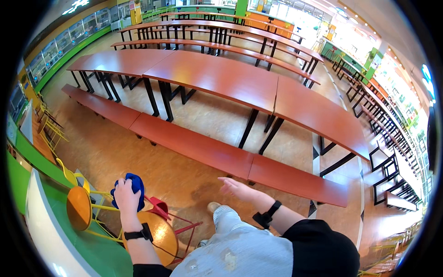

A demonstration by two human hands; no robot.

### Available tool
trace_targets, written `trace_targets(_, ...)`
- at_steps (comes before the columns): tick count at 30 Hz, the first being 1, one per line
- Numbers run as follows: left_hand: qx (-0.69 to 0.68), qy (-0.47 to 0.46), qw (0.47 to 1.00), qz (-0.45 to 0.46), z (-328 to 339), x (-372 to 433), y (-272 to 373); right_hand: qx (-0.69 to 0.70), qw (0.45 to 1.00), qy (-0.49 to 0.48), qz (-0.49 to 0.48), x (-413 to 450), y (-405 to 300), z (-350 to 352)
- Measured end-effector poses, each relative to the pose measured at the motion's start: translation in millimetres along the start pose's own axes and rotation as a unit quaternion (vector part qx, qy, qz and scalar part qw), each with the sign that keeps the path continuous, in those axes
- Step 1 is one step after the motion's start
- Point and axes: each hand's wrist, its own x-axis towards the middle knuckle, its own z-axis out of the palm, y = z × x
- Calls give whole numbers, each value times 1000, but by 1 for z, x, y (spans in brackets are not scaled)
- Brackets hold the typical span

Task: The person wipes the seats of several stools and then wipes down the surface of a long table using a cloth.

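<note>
A bunched dark blue cloth point(137, 185) is gripped in my left hand point(126, 194), held above the red stool and its round orange seat point(155, 235). The red backrest point(160, 207) of that stool shows just right of the cloth. My right hand point(235, 187) is stretched out in front of me with nothing in it, its fingers extended close together. In the picture it lies near the edge of a long reddish-brown bench point(207, 149); whether it touches the bench cannot be told. Both wrists wear black straps.
A yellow stool with an orange seat point(79, 208) stands left of my left hand. A white-topped counter point(45, 228) with a green side curves along the left. Beyond the bench runs a long reddish-brown table point(214, 76) on black legs, with more tables point(221, 26) and benches behind it.
</note>
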Motion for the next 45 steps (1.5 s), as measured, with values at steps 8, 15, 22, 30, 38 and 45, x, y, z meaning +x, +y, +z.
trace_targets(8,-5,-82,997,7,-23,-42,71,-5,996,-87,-33,66,-14,-12)
trace_targets(15,-67,-49,983,-161,-26,-76,89,-48,978,-175,-98,97,-36,-79)
trace_targets(22,-12,-197,965,-170,-68,-74,126,-77,993,-90,-12,145,26,-175)
trace_targets(30,-40,-282,938,-198,-63,-46,204,-146,969,-196,-38,197,10,-179)
trace_targets(38,-197,-189,961,-37,-35,33,214,-158,927,-329,-84,241,-41,-119)
trace_targets(45,-167,-160,970,-68,-41,72,165,-223,833,-499,-78,283,-109,-72)
